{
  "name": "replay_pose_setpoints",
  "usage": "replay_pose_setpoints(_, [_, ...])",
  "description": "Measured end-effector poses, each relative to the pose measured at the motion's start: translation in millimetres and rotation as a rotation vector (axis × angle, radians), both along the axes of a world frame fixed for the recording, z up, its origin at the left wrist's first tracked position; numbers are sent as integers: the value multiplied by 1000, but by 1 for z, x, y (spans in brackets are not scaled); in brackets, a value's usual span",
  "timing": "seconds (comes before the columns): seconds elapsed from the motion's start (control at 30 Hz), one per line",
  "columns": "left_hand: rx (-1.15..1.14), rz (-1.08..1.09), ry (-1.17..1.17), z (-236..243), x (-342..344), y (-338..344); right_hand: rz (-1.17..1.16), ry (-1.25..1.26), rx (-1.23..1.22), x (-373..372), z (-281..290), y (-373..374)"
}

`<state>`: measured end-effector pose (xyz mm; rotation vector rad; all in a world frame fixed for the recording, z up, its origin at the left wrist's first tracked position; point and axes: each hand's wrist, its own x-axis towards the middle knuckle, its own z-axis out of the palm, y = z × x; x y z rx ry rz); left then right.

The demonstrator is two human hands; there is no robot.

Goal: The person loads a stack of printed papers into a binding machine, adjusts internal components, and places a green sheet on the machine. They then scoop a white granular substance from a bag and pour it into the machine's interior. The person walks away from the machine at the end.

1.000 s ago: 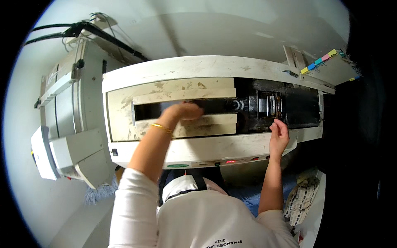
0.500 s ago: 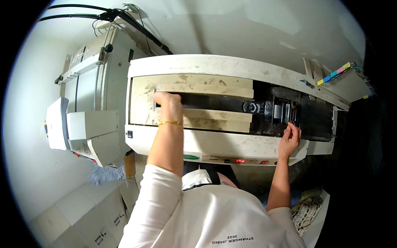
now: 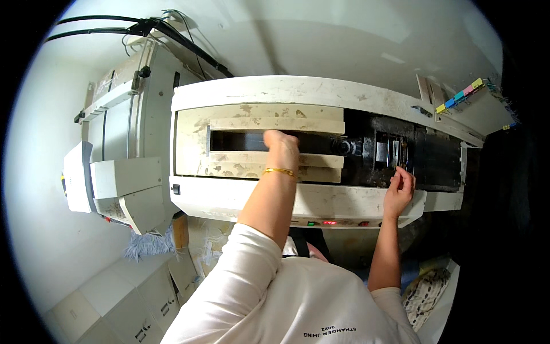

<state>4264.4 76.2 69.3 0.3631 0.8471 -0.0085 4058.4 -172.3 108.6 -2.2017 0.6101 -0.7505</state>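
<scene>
A long white machine [image 3: 321, 200] with a beige top plate [image 3: 192, 135] lies across in front of me. Over its dark slot [image 3: 238, 141], between two beige bars, my left hand [image 3: 282, 144] is closed, its fingers bent down and mostly hidden. Whatever it holds cannot be made out. My right hand [image 3: 402, 182] pinches with thumb and forefinger at the near end of a metal roller unit [image 3: 391, 153] in the black section. What lies between those fingertips is too small to name. A round black fitting [image 3: 344, 147] sits at the slot's right end.
To the left stands another white machine [image 3: 123, 123], with a heap of shredded paper strips [image 3: 150, 241] below it. A black jointed arm [image 3: 189, 43] reaches over at upper left. Coloured clips [image 3: 461, 96] line a board at far right. White cabinets [image 3: 129, 292] are at lower left.
My left hand has moved right along the slot, from its left end to about its middle, uncovering the metal end plate. The right hand stays at the roller unit.
</scene>
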Motion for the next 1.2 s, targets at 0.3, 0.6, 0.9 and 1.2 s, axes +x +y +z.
replay_pose_setpoints(0.3, [-149, -98, 299, 18, -14, -53, 6, -46, 12, 1, 2, 0])
replay_pose_setpoints(0.6, [-227, -202, 323, 1, -12, -42, 5, -24, -36, 1, -1, 1])
replay_pose_setpoints(0.9, [-458, -318, 336, 18, -11, -40, -29, -3, -115, -1, -1, -4])
replay_pose_setpoints(1.2, [-421, -283, 208, 11, -9, -41, -65, 22, -113, 0, -2, -1])
